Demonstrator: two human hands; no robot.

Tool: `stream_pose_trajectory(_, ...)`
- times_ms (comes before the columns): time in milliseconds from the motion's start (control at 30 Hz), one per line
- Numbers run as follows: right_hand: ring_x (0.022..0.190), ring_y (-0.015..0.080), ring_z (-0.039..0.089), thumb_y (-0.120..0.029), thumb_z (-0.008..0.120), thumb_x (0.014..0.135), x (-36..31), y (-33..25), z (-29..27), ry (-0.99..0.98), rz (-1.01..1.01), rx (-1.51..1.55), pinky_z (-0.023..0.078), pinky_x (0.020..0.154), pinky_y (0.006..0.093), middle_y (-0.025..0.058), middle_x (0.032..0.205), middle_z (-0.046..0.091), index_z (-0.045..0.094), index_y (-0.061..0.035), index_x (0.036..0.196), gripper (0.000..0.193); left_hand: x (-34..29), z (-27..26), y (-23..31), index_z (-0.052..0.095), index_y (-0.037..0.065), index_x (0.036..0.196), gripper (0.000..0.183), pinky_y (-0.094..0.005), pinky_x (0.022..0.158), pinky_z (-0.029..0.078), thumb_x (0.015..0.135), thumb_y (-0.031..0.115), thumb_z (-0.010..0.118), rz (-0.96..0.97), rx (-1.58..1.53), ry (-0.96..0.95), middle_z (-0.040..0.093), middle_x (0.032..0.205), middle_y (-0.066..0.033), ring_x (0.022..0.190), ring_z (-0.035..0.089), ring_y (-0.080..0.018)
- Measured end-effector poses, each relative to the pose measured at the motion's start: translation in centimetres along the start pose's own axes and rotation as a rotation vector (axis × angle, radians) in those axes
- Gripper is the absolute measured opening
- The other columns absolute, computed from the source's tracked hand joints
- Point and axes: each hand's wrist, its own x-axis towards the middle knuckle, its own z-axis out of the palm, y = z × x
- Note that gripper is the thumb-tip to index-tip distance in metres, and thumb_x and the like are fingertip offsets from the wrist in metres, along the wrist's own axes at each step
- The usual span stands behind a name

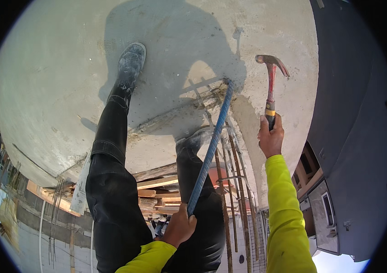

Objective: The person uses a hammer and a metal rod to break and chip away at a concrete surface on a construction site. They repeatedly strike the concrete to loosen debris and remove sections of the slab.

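Observation:
My left hand (179,228) is wrapped round the near end of a long blue ribbed steel bar (211,148). The bar slants up and away, its far tip against a rough, chipped spot in the pale concrete slab (57,91). In my right hand (271,137) is a claw hammer (271,84), gripped by its black and yellow handle. The hammer's red-worn head is raised to the right of the bar's tip, apart from it. Both forearms are in bright yellow sleeves.
Several rusty rebars (240,191), tied with a hoop, stand beside my right leg. Stacked timber (159,193) lies below, between my legs. My left boot (132,61) is planted on the slab. A dark grey wall (352,113) rises at the right. My shadow covers the work spot.

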Motion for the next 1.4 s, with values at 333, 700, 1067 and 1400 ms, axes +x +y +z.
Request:
stream_pose_trajectory(333,0.056,0.0275,0.060,-0.025,0.066,0.095,0.6,2.0,-0.1,-0.252,0.041,-0.318,0.047,0.053,0.0393,0.0139,0.068,0.061,0.051,-0.0017,0.101,0.028,0.7,2.9,-0.6,0.046,-0.008,0.111,0.035,-0.0552,0.068,0.053,0.087,0.014,0.059,0.073,-0.008,0.100,0.062,0.071,-0.0303,0.072,0.065,-0.0496)
stream_pose_trajectory(700,0.052,0.0122,0.056,-0.024,0.058,0.100,0.6,-1.8,1.3,-0.274,-0.129,-0.545,0.048,0.048,0.0293,0.0043,0.066,0.054,0.052,-0.0040,0.106,0.022,0.3,3.2,-0.4,0.047,-0.005,0.108,0.032,-0.0556,0.069,0.053,0.088,0.018,0.059,-0.027,-0.093,0.008,0.063,0.074,-0.0310,0.073,0.065,-0.0494)
stream_pose_trajectory(1067,0.053,0.0116,0.054,-0.027,0.055,0.104,2.4,-6.4,0.6,0.244,-0.226,0.568,0.049,0.049,0.0294,0.0010,0.070,0.053,0.048,-0.0067,0.097,0.022,-0.1,3.6,0.8,0.047,-0.009,0.110,0.035,-0.0540,0.069,0.053,0.089,0.016,0.059,-0.022,-0.209,-0.043,0.063,0.073,-0.0302,0.073,0.065,-0.0491)
stream_pose_trajectory(1400,0.057,0.0089,0.054,-0.031,0.058,0.102,4.0,-10.2,-6.3,0.199,-0.196,0.310,0.053,0.052,0.0280,0.0016,0.073,0.055,0.050,-0.0077,0.092,0.027,-0.6,5.5,1.8,0.047,-0.011,0.108,0.035,-0.0499,0.065,0.053,0.089,0.016,0.058,0.012,-0.291,-0.013,0.061,0.069,-0.0292,0.069,0.066,-0.0467)
